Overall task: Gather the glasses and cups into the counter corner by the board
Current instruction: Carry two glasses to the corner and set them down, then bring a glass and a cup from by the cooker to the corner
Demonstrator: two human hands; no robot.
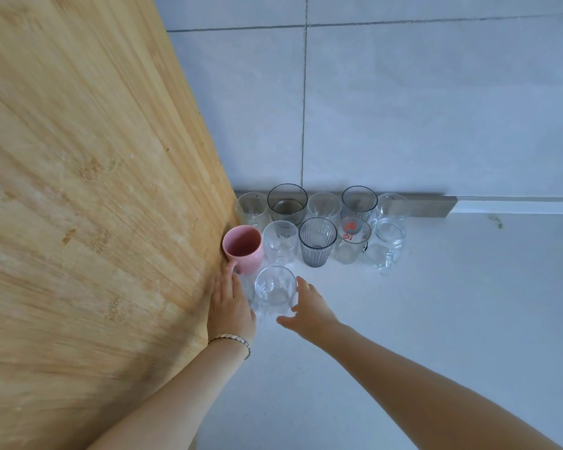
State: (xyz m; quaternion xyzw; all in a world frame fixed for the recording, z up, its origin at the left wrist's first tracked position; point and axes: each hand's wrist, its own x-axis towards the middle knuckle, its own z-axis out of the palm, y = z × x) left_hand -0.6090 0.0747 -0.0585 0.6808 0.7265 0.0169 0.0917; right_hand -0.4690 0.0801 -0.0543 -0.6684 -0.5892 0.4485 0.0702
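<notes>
Several clear and grey glasses stand in two rows in the corner by the upright wooden board [95, 190]. Among them are a grey ribbed glass [317, 241], a glass with red print [351, 240] and a handled clear mug [385, 246]. A pink mug [243, 248] stands against the board. In front of it stands a clear glass [275, 289]. My right hand [309, 308] is beside it, thumb and fingers spread around its right side. My left hand [229, 306] lies along the board with its fingertips at the pink mug's handle. It rests against a second clear glass [247, 287], partly hidden.
A white counter [436, 303] stretches to the right and towards me. A tiled wall [403, 108] with a grey strip [429, 206] at its foot closes off the back. The board walls off the whole left side.
</notes>
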